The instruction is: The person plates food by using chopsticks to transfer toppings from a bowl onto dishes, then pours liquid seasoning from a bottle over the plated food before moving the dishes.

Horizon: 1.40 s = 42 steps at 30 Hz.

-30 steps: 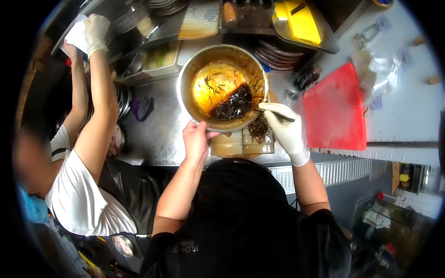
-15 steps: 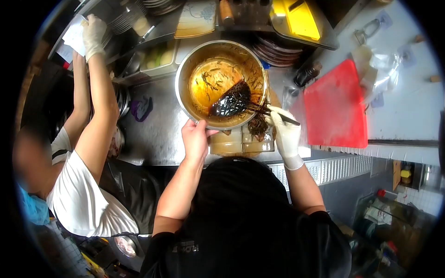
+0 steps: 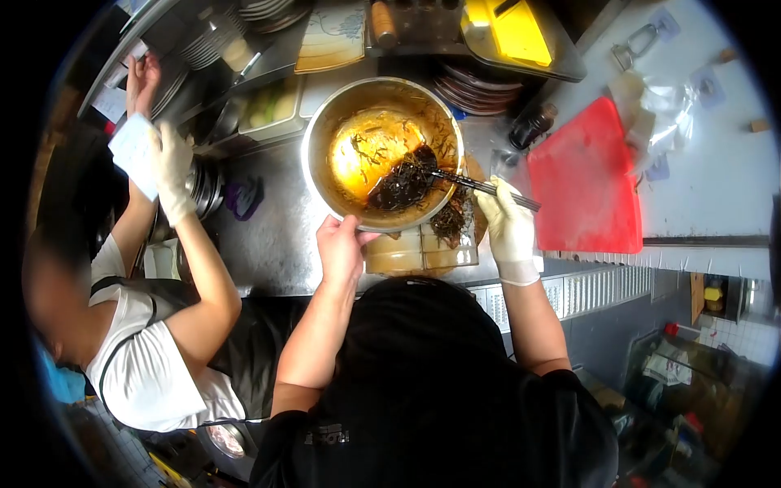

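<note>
My bare left hand (image 3: 339,248) pinches the near rim of the metal pot (image 3: 307,159) between thumb and fingers, and my gloved right hand (image 3: 508,228) has its fingers closed round the chopsticks (image 3: 488,188), their tips down in the dark sauce (image 3: 394,189). The pot is in front of me, above the counter (image 3: 268,232), its near edge over the tan trays (image 3: 396,254). The sauce lies pooled toward my side and to the right, so I judge the pot is tipped that way. With so little of the rim in my grip, and perhaps greasy, it could slip or tip further, spilling sauce over the trays and my wrist. A careless lift of the chopsticks could drop shreds outside, beside the dark clump (image 3: 447,221) lying near the right tray.
</note>
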Each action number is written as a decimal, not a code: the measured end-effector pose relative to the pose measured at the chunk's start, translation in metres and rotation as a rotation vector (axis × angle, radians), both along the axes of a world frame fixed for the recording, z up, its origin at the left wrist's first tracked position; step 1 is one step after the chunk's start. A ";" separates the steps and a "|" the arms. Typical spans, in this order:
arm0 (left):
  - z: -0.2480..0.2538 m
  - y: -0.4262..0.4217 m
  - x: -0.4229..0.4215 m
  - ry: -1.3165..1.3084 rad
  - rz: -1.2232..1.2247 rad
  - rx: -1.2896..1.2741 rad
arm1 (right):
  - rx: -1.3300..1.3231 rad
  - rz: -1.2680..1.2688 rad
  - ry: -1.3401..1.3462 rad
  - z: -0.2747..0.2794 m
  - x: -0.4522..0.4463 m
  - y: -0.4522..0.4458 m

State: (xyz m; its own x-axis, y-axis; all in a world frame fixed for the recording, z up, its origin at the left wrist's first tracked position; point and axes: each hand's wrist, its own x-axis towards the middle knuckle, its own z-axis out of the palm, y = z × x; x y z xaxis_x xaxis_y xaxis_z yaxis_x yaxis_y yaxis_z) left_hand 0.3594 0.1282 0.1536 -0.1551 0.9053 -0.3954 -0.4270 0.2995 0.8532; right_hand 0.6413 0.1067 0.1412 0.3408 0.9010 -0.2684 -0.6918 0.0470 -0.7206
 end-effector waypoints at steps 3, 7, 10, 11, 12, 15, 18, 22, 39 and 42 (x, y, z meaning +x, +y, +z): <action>-0.006 0.003 -0.002 0.016 0.040 -0.010 | 0.032 -0.020 -0.016 0.009 0.011 -0.004; -0.004 0.006 -0.005 0.023 0.093 -0.002 | 0.075 -0.056 -0.069 0.016 0.030 -0.013; -0.008 0.010 -0.013 0.032 0.119 0.014 | 0.068 -0.122 -0.111 0.021 0.037 -0.021; -0.011 0.011 -0.016 0.035 0.125 0.018 | 0.051 -0.135 -0.100 0.024 0.038 -0.024; -0.012 0.011 -0.018 0.040 0.133 0.022 | 0.042 -0.139 -0.113 0.023 0.039 -0.026; -0.012 0.013 -0.021 0.055 0.150 0.025 | 0.011 -0.148 -0.150 0.015 0.040 -0.029; -0.010 0.012 -0.023 0.061 0.152 0.041 | -0.023 -0.169 -0.201 0.005 0.037 -0.028; -0.006 0.011 -0.022 0.047 0.148 0.057 | -0.014 -0.196 -0.279 -0.002 0.028 -0.020; -0.016 0.008 -0.026 0.044 0.122 0.036 | -0.033 -0.202 -0.390 0.007 0.021 -0.036; -0.016 0.008 -0.026 0.047 0.112 0.035 | -0.078 -0.133 -0.513 0.008 0.013 -0.040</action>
